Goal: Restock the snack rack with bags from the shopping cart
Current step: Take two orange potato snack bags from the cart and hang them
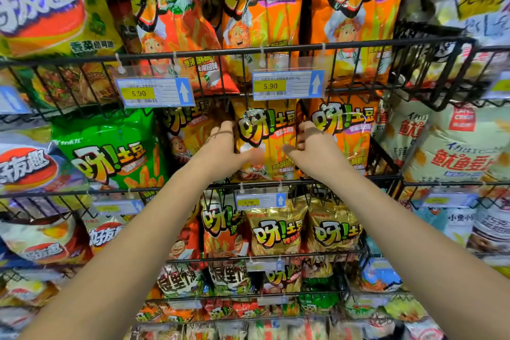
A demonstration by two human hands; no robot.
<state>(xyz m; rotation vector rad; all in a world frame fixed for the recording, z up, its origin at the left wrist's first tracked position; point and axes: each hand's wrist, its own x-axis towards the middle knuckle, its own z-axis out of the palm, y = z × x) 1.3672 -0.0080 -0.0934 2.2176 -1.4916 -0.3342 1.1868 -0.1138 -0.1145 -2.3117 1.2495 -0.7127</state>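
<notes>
A yellow snack bag (266, 135) stands upright in the middle wire basket (193, 188) of the snack rack. My left hand (225, 146) grips its left edge, fingers behind the bag and thumb across the front. My right hand (311, 146) grips its right edge, fingers curled round the side and thumb on the front. Both arms reach up from below. A darker yellow bag (185, 132) stands to its left and an orange bag (345, 130) to its right. The shopping cart is out of view.
Wire baskets full of snack bags stack above and below. A green bag (110, 154) fills the left of the middle row. Price tags (154, 91) hang from the top basket's front rail. White bags (455, 146) sit in the neighbouring rack on the right.
</notes>
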